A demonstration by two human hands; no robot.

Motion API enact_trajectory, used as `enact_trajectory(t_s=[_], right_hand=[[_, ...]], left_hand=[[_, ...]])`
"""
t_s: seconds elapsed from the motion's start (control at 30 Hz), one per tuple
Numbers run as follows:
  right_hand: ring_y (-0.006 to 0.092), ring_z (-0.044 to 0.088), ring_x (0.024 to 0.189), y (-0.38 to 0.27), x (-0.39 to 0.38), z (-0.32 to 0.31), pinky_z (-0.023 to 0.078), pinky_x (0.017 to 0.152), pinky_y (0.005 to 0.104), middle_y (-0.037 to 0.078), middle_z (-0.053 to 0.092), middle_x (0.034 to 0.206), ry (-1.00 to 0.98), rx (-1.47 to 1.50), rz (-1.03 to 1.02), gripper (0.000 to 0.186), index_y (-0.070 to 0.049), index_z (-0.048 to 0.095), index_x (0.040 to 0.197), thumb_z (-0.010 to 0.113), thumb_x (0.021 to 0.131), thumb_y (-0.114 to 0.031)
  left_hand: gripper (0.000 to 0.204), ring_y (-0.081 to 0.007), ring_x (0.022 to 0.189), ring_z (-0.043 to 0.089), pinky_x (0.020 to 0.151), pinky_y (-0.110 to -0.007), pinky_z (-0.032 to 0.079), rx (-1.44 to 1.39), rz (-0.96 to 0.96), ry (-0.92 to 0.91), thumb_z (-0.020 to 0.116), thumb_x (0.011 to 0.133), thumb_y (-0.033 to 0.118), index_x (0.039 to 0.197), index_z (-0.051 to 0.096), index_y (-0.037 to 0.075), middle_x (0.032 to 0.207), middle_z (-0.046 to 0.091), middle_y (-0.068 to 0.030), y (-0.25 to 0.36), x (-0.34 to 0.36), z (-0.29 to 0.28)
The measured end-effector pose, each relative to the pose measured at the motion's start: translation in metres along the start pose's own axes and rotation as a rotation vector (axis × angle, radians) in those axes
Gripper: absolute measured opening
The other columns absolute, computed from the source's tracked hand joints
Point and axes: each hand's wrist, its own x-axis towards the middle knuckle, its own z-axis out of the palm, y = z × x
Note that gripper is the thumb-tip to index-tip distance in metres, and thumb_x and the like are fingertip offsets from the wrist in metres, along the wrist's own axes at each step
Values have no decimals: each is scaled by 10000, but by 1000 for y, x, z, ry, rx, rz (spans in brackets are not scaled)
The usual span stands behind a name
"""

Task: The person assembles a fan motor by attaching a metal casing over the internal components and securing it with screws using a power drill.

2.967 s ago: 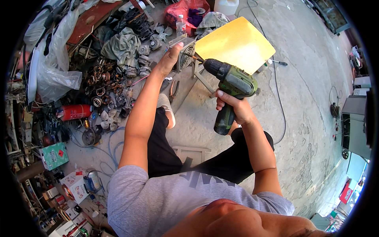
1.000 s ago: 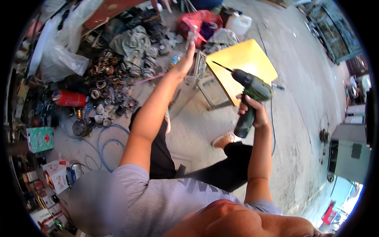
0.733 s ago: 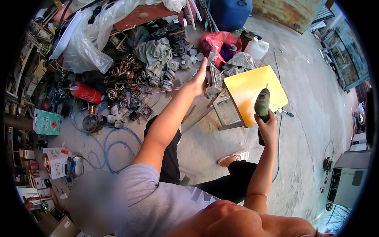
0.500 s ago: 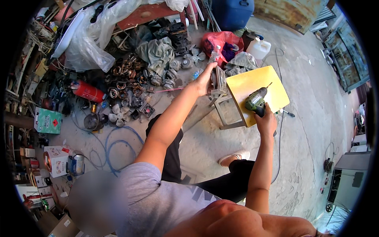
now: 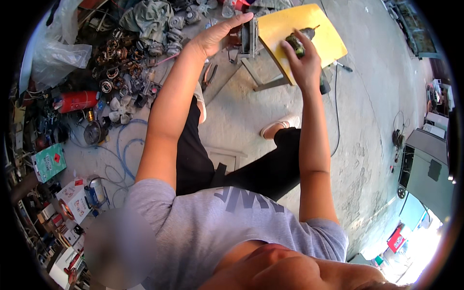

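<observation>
My right hand is wrapped round the handle of a green and black cordless drill, with the thumb on one side and the index finger along the other. The bit points away over a yellow stool top, and the dark battery base shows beside my wrist. My left hand stretches its thumb to the upright metal frame at the stool's left edge. A reddish-brown part sits under that thumb. The other left fingers are hidden behind the hand.
Pliers lie on the floor below my left hand. A screwdriver pokes out by the stool's right edge. To the left are a red cylinder, a fan, blue hose and piled motor parts. A dark cable runs at right.
The whole view has tilted, so stool and hands now sit higher in it. My right hand has slid forward from the drill's lower handle to a grip close behind its body.
</observation>
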Motion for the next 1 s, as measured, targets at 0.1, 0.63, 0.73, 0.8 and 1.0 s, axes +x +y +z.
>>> enact_trajectory(t_s=[0.1,0.63,0.73,0.8,1.0], right_hand=[[275,595,1196,-23,-12,23,453,1011,374,189,623,1269,-197,331,58,808,16,510,1362,807,773,-449],[178,594,1102,-44,-21,0,442,982,330,96,646,1179,-473,962,470,680,6,499,1340,777,802,-302],[229,611,1108,-19,-28,-23,493,985,403,119,613,1233,-389,1153,597,718,-36,474,1367,560,915,-587],[309,587,1174,-4,-30,-38,479,1018,462,178,576,1304,-211,1274,641,850,-44,441,1409,507,877,-704],[416,568,1165,3,-5,-43,460,928,624,194,538,1359,-332,1917,848,954,-99,445,1431,439,807,-821]], left_hand=[[436,-96,911,633,813,-264,501,36,-22,-64,726,839,487,1102,652,147,1021,664,16,0,-7,4],[1081,-236,1338,452,1118,-355,339,325,61,-325,391,786,853,1495,344,38,1492,409,-119,17,-38,-21],[1029,-261,1362,428,1135,-378,301,407,-121,-137,290,844,841,1500,342,51,1505,404,-129,-4,5,-61],[837,-249,1332,468,1116,-338,316,483,-291,59,290,940,733,1511,348,124,1473,447,-134,-57,41,-84],[596,-302,1182,578,1001,-481,425,1412,-489,-101,364,1008,502,1434,411,88,1402,521,-144,-324,-15,-270]])
